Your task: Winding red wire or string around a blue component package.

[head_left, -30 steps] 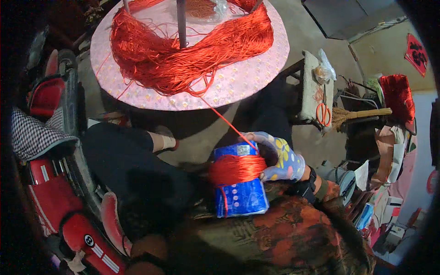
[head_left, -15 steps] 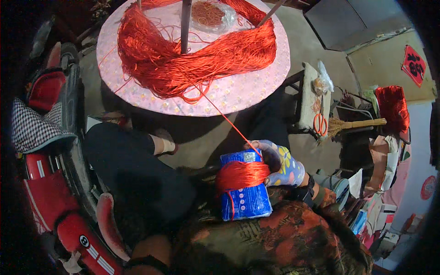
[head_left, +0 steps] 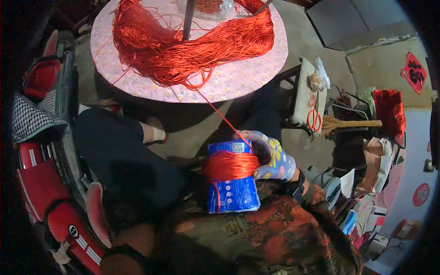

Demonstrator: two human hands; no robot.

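My right hand [head_left: 274, 158], in a patterned blue fabric glove that leaves the fingertips bare, grips a blue plastic-wrapped pack [head_left: 234, 195] at its right edge. A thick band of red cord [head_left: 231, 166] is wound round the pack's middle, and a loose tail hangs down its front. One taut strand [head_left: 217, 112] runs from the pack's top right corner, beside my right fingertips, up to a large tangled red skein [head_left: 192, 62] on the round table. Only my left forearm [head_left: 137, 237] shows, at the lower edge; my left fingers are lost in shadow.
The table [head_left: 151, 94] has a pink flowered cover, an upright post [head_left: 188, 20] and a clear bag of brownish strands [head_left: 208, 8]. Orange-handled scissors [head_left: 314, 120] lie on a stool [head_left: 303, 87] at right, near a straw broom [head_left: 353, 123]. A red vehicle [head_left: 75, 233] stands at left.
The whole view has shifted, so the table and skein sit higher and the pack further left. My right hand keeps its grip, and the strand stays taut.
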